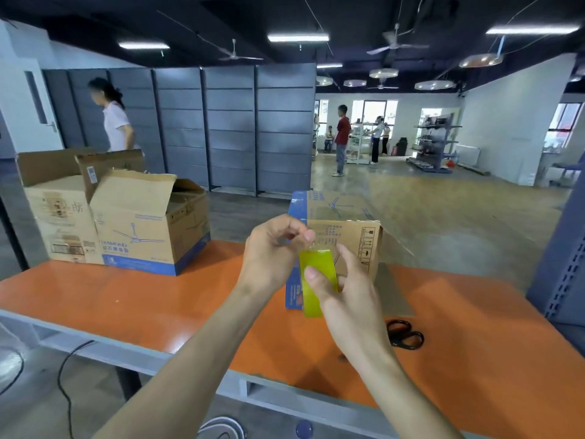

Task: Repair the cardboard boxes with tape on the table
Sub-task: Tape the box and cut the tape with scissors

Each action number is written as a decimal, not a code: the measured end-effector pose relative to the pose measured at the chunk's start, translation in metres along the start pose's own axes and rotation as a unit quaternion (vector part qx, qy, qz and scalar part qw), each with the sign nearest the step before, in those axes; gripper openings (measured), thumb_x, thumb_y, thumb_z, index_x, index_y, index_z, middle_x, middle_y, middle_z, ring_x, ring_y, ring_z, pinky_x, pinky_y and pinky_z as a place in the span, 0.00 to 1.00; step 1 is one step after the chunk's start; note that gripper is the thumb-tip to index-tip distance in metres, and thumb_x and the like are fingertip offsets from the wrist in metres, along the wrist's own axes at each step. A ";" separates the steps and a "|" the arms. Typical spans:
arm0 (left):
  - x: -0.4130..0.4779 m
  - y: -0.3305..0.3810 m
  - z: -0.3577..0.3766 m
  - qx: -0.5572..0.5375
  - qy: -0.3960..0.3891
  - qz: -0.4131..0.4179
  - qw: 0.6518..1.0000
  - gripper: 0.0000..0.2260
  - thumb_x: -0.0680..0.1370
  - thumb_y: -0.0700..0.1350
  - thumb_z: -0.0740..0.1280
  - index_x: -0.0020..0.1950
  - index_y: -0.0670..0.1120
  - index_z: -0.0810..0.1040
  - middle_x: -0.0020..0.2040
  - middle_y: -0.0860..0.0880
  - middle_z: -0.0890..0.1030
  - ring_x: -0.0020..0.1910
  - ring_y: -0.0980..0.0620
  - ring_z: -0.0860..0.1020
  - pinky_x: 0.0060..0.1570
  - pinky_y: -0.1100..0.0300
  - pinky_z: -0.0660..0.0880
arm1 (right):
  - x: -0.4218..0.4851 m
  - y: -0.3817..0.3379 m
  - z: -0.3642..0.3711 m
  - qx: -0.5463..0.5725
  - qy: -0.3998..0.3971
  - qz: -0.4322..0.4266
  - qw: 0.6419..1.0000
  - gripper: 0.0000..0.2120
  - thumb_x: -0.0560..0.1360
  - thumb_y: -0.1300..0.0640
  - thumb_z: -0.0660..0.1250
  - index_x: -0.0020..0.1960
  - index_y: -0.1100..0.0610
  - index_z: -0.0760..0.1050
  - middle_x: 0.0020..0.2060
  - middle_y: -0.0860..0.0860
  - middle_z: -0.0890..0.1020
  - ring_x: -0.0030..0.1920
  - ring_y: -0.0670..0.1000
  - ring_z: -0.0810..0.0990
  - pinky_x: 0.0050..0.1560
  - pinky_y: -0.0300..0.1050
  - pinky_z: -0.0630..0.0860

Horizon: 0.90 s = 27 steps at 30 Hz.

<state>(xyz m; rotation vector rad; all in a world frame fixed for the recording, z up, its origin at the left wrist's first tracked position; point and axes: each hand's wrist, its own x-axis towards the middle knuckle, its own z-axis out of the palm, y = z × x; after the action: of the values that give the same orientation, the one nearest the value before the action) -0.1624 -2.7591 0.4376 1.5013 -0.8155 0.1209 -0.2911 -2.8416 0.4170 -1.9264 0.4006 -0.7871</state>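
Head view: open-flapped cardboard boxes (139, 223), tape roll (316, 267) handheld.

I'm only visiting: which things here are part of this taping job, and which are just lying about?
Part of the job:
tape roll, in the right hand
left hand, pinching the tape's end
near box
fan-printed box and box behind it
scissors, probably for cutting

Lying about:
black cable
grey lockers
person walking past
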 end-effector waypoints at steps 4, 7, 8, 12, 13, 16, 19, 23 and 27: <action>0.023 0.012 -0.005 -0.028 -0.011 0.044 0.999 0.06 0.78 0.44 0.74 0.42 0.45 0.81 0.44 0.46 0.85 0.44 0.54 0.81 0.53 0.55 0.76 | 0.011 -0.012 0.004 0.058 -0.015 0.065 0.996 0.26 0.81 0.54 0.68 0.76 0.55 0.66 0.25 0.42 0.77 0.24 0.36 0.78 0.31 0.33 0.78; 0.048 0.005 -0.003 -0.007 -0.020 0.041 0.999 0.07 0.77 0.49 0.72 0.42 0.47 0.80 0.45 0.46 0.85 0.47 0.50 0.82 0.56 0.51 0.77 | 0.025 -0.001 0.011 0.081 0.000 0.066 0.994 0.22 0.82 0.55 0.66 0.74 0.58 0.69 0.28 0.47 0.78 0.25 0.39 0.80 0.28 0.35 0.78; 0.057 0.000 -0.003 -0.003 -0.026 0.030 0.999 0.07 0.77 0.48 0.72 0.43 0.46 0.80 0.45 0.46 0.85 0.48 0.50 0.82 0.58 0.50 0.76 | 0.028 -0.002 0.011 0.082 0.004 0.057 0.995 0.21 0.82 0.55 0.65 0.73 0.59 0.69 0.30 0.44 0.77 0.25 0.35 0.78 0.26 0.28 0.72; 0.088 -0.016 -0.002 0.007 -0.054 -0.016 0.998 0.05 0.79 0.42 0.73 0.43 0.46 0.81 0.45 0.48 0.86 0.49 0.51 0.84 0.62 0.51 0.77 | 0.036 -0.010 0.010 0.112 -0.012 0.061 0.992 0.18 0.84 0.54 0.62 0.72 0.57 0.71 0.43 0.35 0.71 0.28 0.22 0.71 0.30 0.21 0.67; 0.093 -0.018 -0.002 0.015 -0.059 -0.027 0.998 0.05 0.79 0.43 0.73 0.43 0.46 0.81 0.45 0.48 0.87 0.51 0.50 0.85 0.64 0.49 0.77 | 0.040 -0.008 0.012 0.100 -0.015 0.061 0.993 0.16 0.84 0.52 0.62 0.70 0.55 0.72 0.45 0.36 0.73 0.31 0.24 0.74 0.34 0.21 0.68; 0.101 -0.020 -0.001 0.021 -0.054 -0.051 0.997 0.05 0.78 0.43 0.74 0.43 0.44 0.81 0.43 0.50 0.87 0.49 0.54 0.85 0.65 0.48 0.77 | 0.046 -0.012 0.024 0.079 0.007 0.078 0.994 0.10 0.78 0.40 0.64 0.59 0.37 0.75 0.52 0.50 0.84 0.46 0.45 0.85 0.54 0.45 0.80; 0.107 -0.020 0.000 0.047 -0.050 -0.057 0.996 0.08 0.75 0.46 0.77 0.37 0.51 0.83 0.42 0.52 0.86 0.49 0.50 0.84 0.63 0.46 0.78 | 0.053 -0.006 0.031 0.071 0.016 0.077 0.994 0.09 0.75 0.36 0.64 0.53 0.36 0.75 0.50 0.50 0.85 0.50 0.51 0.84 0.54 0.49 0.80; 0.109 -0.023 -0.003 0.062 -0.042 -0.072 0.995 0.06 0.69 0.51 0.76 0.38 0.49 0.84 0.43 0.52 0.86 0.51 0.48 0.84 0.62 0.45 0.78 | 0.054 -0.007 0.033 0.055 0.029 0.072 0.995 0.17 0.80 0.42 0.64 0.65 0.48 0.76 0.55 0.48 0.83 0.57 0.51 0.82 0.59 0.50 0.78; 0.109 -0.026 -0.004 0.059 -0.056 -0.073 0.994 0.05 0.69 0.50 0.76 0.36 0.50 0.84 0.40 0.53 0.86 0.46 0.52 0.83 0.62 0.45 0.78 | 0.050 -0.005 0.040 0.061 0.034 0.063 0.996 0.25 0.73 0.34 0.62 0.66 0.45 0.75 0.54 0.50 0.85 0.55 0.53 0.83 0.53 0.53 0.82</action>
<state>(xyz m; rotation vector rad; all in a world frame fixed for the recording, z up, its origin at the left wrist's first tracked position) -0.0665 -2.8026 0.4753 1.6852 -0.7965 -0.0249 -0.2278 -2.8415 0.4271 -1.7466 0.4995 -0.7786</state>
